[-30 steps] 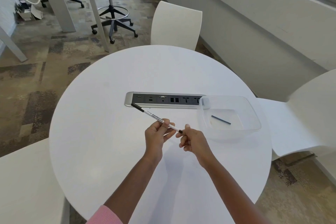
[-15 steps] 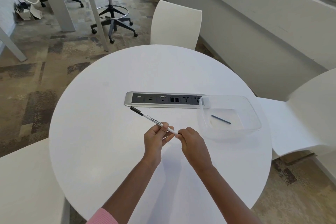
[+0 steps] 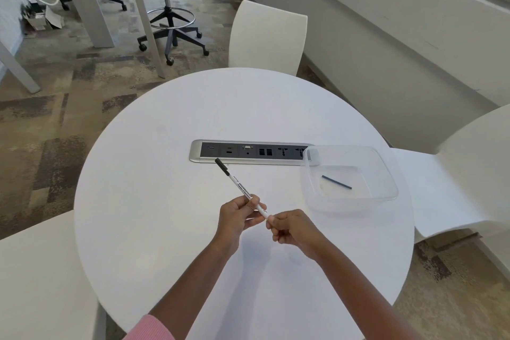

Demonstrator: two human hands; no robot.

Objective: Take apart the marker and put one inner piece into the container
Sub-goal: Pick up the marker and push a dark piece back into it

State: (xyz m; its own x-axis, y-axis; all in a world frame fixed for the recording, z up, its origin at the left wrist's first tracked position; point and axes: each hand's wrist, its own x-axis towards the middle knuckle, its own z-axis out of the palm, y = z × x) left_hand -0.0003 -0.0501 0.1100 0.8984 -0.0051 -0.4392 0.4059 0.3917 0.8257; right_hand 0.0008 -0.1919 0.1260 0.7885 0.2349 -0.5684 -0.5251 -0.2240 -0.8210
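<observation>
Head camera looks down on your two hands meeting over the near half of the round white table (image 3: 171, 201). Your left hand (image 3: 238, 215) pinches the slim white marker with the black cap (image 3: 239, 188) around the lower part of its barrel, thumb beneath and fingers curled over it. The capped end points up and away toward the silver power strip with dark sockets (image 3: 248, 152) set into the tabletop, and seems to hover above the surface rather than rest on it. Your right hand (image 3: 292, 228) is curled tight, fingertips (image 3: 271, 220) closed on the marker's near end, though the end piece itself is hidden under them, so you cannot see from here whether it is seated or loose.

Over to your right sits the clear plastic rectangular container (image 3: 386, 171), near the table's edge and overlapping the strip's far end. One thin dark rod (image 3: 336, 182) already lies flat and slantwise on its floor.

By the look of it, the inner piece is in, and you are working the rear end of the barrel, fitting or pulling its plug; which one, the view cannot settle. Next move wants a steady left grip while the right twists or pushes straight along the barrel's axis, not across it, or the thin barrel will flex.
</observation>
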